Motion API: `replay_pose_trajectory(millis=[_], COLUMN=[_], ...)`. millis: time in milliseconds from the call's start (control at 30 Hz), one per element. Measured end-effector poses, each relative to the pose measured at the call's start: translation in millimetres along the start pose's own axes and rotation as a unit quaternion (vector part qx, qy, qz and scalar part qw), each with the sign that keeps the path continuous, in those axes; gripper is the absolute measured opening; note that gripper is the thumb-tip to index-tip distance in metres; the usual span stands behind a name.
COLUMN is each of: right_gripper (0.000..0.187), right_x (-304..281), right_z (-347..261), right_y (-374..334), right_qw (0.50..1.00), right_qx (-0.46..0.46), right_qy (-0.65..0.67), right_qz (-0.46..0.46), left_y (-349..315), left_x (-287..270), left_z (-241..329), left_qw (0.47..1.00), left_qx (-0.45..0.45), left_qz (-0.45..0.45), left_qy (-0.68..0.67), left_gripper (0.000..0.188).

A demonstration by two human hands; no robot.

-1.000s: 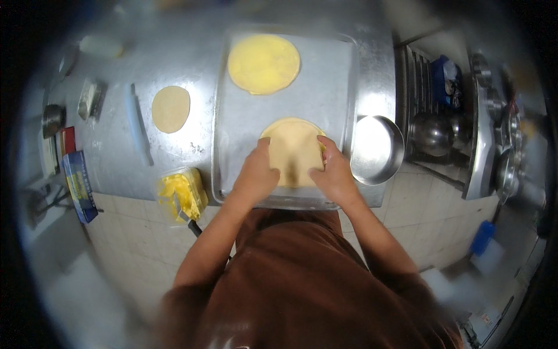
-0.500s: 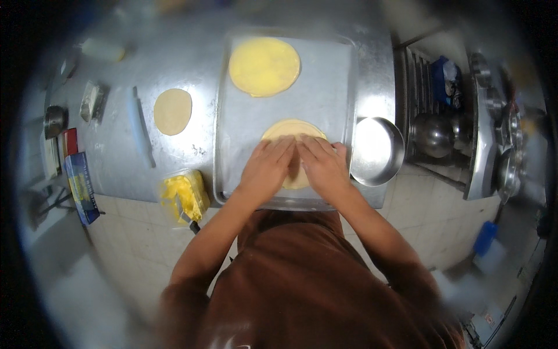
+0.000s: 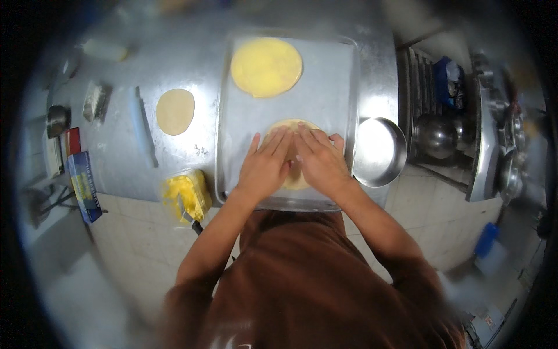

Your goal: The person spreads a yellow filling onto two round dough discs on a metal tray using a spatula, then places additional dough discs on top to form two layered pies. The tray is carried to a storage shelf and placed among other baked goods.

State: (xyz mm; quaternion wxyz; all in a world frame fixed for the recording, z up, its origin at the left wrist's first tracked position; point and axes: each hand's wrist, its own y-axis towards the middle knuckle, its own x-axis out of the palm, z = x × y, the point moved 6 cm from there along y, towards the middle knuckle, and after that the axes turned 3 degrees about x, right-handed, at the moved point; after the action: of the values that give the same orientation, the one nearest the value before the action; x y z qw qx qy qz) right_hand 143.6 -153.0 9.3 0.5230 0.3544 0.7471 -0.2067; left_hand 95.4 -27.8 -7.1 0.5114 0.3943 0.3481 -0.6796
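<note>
A metal baking tray lies on the steel counter in front of me. On its near half is a round of yellow dough, mostly hidden under my hands. My left hand and my right hand lie flat on it side by side, fingers stretched out and pointing away from me. A second, larger yellow dough round lies uncovered on the tray's far half.
On the counter left of the tray are a pale dough disc and a rolling pin. A tub of yellow fat with a utensil stands at the counter's near edge. An empty metal pan sits right of the tray.
The near dough was gripped folded a second ago. Now it lies flat on the tray and both hands press on it with open palms.
</note>
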Motion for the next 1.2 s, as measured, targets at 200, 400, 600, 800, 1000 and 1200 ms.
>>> replay_pose_trajectory(millis=[200, 400, 600, 800, 1000, 1200], right_gripper=[0.049, 0.053, 0.055, 0.056, 0.041, 0.041], right_x=[8, 10, 8, -52, -21, -13], right_z=[-6, -13, 8, 65, 34, 42], right_y=[8, 9, 6, -4, -28, -40], right_qw=[0.999, 0.997, 0.995, 0.976, 0.995, 0.994], right_qx=[0.005, -0.018, 0.009, 0.171, 0.008, 0.017], right_qy=[-0.047, -0.073, -0.014, 0.133, -0.034, -0.081], right_qz=[-0.007, -0.026, -0.095, 0.002, -0.090, -0.077], left_y=[-10, -12, 6, 13, 23, 16], left_x=[2, 1, 7, 3, 11, 21], left_z=[0, -3, -2, 5, 5, 20], left_qw=[0.997, 0.998, 0.996, 0.991, 0.995, 0.995], left_qx=[-0.041, -0.054, -0.047, -0.024, 0.000, 0.075], left_qz=[-0.015, -0.013, -0.032, 0.026, -0.012, -0.043], left_qy=[-0.059, -0.043, -0.067, -0.132, -0.103, -0.058], left_gripper=[0.085, 0.087, 0.080, 0.079, 0.077, 0.072])
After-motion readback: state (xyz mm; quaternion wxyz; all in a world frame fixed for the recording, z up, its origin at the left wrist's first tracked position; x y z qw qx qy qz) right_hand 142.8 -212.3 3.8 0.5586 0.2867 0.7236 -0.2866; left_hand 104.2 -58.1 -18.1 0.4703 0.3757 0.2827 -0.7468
